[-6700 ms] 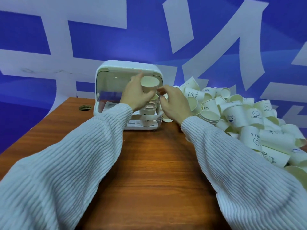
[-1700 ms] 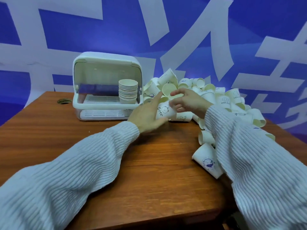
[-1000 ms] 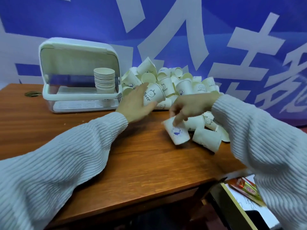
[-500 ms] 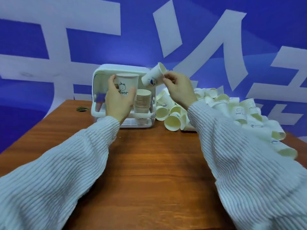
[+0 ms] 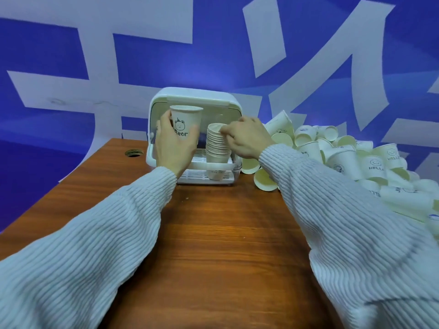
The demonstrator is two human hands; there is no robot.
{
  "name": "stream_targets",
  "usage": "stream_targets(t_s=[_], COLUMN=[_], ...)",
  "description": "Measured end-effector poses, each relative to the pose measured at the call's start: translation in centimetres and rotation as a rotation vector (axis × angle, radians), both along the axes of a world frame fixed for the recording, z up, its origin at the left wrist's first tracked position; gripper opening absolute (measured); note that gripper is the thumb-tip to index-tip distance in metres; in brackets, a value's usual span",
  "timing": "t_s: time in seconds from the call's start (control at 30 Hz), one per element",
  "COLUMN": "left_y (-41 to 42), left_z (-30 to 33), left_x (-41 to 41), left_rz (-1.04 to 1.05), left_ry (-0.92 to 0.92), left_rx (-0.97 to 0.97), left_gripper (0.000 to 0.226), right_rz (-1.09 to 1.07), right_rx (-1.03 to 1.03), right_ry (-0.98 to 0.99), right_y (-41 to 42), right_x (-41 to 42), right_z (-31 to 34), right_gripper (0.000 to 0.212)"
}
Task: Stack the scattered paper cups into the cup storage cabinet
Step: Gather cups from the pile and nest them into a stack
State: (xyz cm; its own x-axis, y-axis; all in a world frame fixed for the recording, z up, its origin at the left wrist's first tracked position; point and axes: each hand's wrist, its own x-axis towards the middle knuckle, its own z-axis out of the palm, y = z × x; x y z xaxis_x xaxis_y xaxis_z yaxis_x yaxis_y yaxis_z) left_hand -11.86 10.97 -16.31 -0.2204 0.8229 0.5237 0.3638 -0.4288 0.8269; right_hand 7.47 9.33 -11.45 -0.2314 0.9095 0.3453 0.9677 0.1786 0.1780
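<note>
The white cup storage cabinet [image 5: 197,96] stands open at the back of the wooden table. Inside it, at the right, stands a tall stack of nested paper cups [image 5: 217,150]. My left hand [image 5: 174,148] holds a white paper cup with a bear print [image 5: 186,121] upright in front of the cabinet's opening. My right hand [image 5: 247,137] rests its fingers on the rim of the stack's top cup. A heap of scattered white paper cups [image 5: 351,160] lies to the right of the cabinet.
The brown wooden table [image 5: 213,233] has a round cable hole [image 5: 133,152] at the back left. Its left edge runs diagonally toward me. A blue wall with large white shapes stands close behind the cabinet.
My right hand has brought its cup down onto the stack inside the cabinet. My left hand still holds the bear cup upright, a little closer to the opening.
</note>
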Motion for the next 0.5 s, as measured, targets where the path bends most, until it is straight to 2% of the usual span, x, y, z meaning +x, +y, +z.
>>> stream_targets(t_s=[0.1,0.2,0.27,0.37,0.5], left_y=[-0.2,-0.2,0.4,1.4,2.6], left_z=[0.4,1.2,2.0,3.3,3.9], left_x=[0.1,0.7,1.4,2.6,4.1], left_rz=[-0.059,-0.098,-0.120,-0.150,-0.223], left_ry=[-0.037,0.000,-0.015,-0.024,0.090], left_rx=[0.045,0.091,0.110,0.103,0.060], left_gripper=[0.076,0.083,0.080,0.075,0.074], right_rz=[0.028,0.053,0.041,0.003,-0.012], right_rx=[-0.042,-0.079,-0.006,0.100,0.111], right_ry=[0.046,0.170,0.368,0.606,0.655], right_y=[0.2,0.5,0.2,-0.6,-1.3], right_x=[0.0,0.1,0.5,1.2,2.3], right_z=[-1.4,-1.4,-1.4,-1.8,-2.0], right_gripper=[0.028,0.056,0.065,0.068,0.065])
